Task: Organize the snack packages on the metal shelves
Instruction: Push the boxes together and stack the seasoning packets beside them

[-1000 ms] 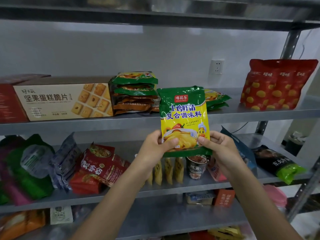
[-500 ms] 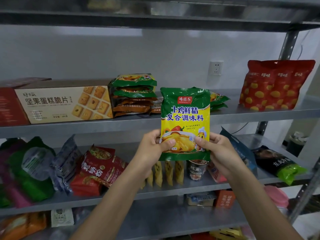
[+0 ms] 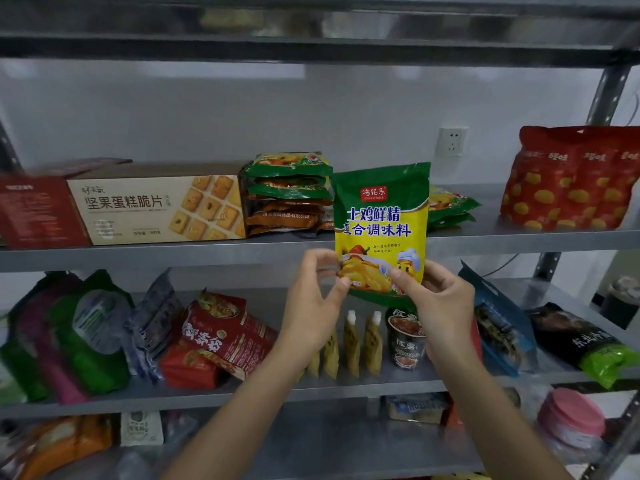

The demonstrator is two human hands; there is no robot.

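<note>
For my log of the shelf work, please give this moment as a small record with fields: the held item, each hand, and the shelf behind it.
held item: seasoning packet, green and yellow, upright
right hand: pinches the packet's lower right part
left hand: thumb on the packet's lower left corner
upper shelf holds: biscuit box, stack of green packets, red bag
packet position: in the air before the upper shelf's edge, not set down

Your right hand (image 3: 441,306) covers a lower corner of the seasoning packet (image 3: 381,220). Your left hand (image 3: 311,299) is motion-blurred, grip unclear; its wrist hides some yellow pouches (image 3: 351,344). Red box (image 3: 38,213) clipped at the left edge, red bag (image 3: 571,178) at the right. Top shelf (image 3: 311,46) contents blurred.
</note>
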